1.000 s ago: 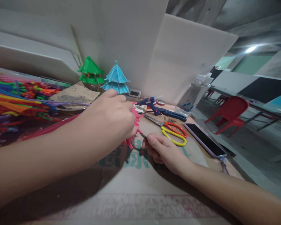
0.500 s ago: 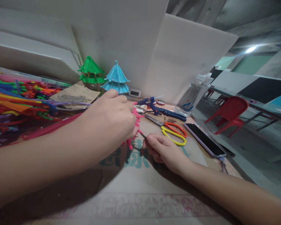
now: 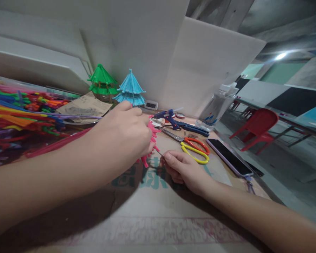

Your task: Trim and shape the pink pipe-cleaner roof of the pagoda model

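My left hand (image 3: 129,131) is closed around a pink fuzzy piece (image 3: 153,135), whose fringed right edge shows beyond the fingers; much of it is hidden behind the hand. To its right, my right hand (image 3: 179,165) pinches a thin dark stick (image 3: 160,154) between thumb and forefinger. The stick's far end meets the lower right edge of the pink piece. Both hands are above a board (image 3: 152,207) with green printed characters. Just right of the pink piece lie scissors (image 3: 196,149) with one orange and one yellow handle.
Pipe cleaners (image 3: 21,117) in many colours lie at the left. Green (image 3: 102,79) and blue (image 3: 131,88) pagoda-like models stand behind. A glue gun (image 3: 168,117), a dark blue tool (image 3: 192,128), a phone (image 3: 230,157) and a clear bottle (image 3: 216,107) are at the right.
The view has shifted very slightly. My right hand still pinches the stick, which now looks thinner between the fingertips and the pink piece. My left hand has hardly moved.
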`<state>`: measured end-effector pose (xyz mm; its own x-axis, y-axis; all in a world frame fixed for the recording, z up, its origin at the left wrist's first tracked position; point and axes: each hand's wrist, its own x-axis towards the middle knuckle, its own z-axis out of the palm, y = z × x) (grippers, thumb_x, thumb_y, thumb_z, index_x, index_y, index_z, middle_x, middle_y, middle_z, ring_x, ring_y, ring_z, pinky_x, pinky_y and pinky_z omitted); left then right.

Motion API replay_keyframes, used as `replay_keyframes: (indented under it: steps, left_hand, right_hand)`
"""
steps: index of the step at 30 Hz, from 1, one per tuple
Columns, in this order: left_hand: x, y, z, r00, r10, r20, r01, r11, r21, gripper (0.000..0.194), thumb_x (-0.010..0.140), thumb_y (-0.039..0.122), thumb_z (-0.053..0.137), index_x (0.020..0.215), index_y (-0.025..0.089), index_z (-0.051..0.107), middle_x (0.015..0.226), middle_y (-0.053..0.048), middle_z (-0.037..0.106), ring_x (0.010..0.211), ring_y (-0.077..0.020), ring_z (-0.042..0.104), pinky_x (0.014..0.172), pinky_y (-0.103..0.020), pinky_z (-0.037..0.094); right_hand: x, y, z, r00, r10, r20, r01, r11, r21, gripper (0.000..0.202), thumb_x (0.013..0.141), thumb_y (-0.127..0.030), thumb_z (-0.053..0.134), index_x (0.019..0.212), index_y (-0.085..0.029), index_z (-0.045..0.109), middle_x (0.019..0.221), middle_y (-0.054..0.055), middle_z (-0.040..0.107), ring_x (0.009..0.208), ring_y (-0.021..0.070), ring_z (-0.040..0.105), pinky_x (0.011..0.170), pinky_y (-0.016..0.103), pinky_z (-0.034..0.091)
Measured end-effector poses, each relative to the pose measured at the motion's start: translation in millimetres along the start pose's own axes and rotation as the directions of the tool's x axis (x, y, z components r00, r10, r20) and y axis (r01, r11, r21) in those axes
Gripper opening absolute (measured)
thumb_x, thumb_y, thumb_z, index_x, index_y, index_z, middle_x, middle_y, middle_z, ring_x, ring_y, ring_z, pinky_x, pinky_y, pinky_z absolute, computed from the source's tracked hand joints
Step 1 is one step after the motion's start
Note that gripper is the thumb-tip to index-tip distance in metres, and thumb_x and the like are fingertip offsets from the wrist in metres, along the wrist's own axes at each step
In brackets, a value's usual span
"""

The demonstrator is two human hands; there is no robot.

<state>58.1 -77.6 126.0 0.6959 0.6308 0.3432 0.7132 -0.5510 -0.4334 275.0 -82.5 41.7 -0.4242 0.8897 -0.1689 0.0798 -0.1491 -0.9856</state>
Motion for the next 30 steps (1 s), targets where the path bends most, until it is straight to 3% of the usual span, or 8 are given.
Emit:
replay_keyframes:
  steps: [7, 23, 30]
  left_hand:
    - [1.1, 0.5, 1.2, 1.000, -0.002, -0.018, 0.002, 1.000, -0.007, 0.030, 0.095, 0.030, 0.062, 0.066, 0.022, 0.062, 0.075, -0.006, 0.068, 0.077, -0.0262, 0.057, 0.071, -0.041, 0.035]
    - [5.1, 5.2, -10.1, 0.987, -0.037, 0.153, 0.030, 0.998, 0.046, 0.020, 0.093, 0.027, 0.065, 0.075, 0.021, 0.067, 0.086, -0.007, 0.072, 0.085, -0.0283, 0.062, 0.074, -0.040, 0.035]
    - [4.5, 2.7, -7.8, 0.994, -0.027, 0.109, 0.024, 0.999, 0.034, 0.024, 0.095, 0.029, 0.064, 0.073, 0.021, 0.068, 0.083, -0.007, 0.072, 0.084, -0.0274, 0.062, 0.072, -0.039, 0.034]
  right_hand:
    - [0.2, 0.9, -0.2, 1.000, 0.005, -0.010, -0.005, 1.000, 0.009, 0.060, 0.077, -0.076, 0.077, 0.079, -0.019, 0.059, 0.050, -0.012, 0.034, 0.042, 0.0052, 0.021, 0.039, 0.021, 0.013]
    - [0.9, 0.8, -0.2, 1.000, 0.009, -0.001, -0.009, 1.000, -0.005, 0.059, 0.078, -0.076, 0.075, 0.080, -0.019, 0.061, 0.050, -0.013, 0.033, 0.042, 0.0054, 0.019, 0.039, 0.021, 0.012]
    - [1.3, -0.7, 0.5, 1.000, 0.015, -0.005, -0.015, 1.000, -0.021, 0.058, 0.077, -0.076, 0.076, 0.077, -0.020, 0.059, 0.051, -0.012, 0.034, 0.042, 0.0053, 0.021, 0.039, 0.021, 0.012]
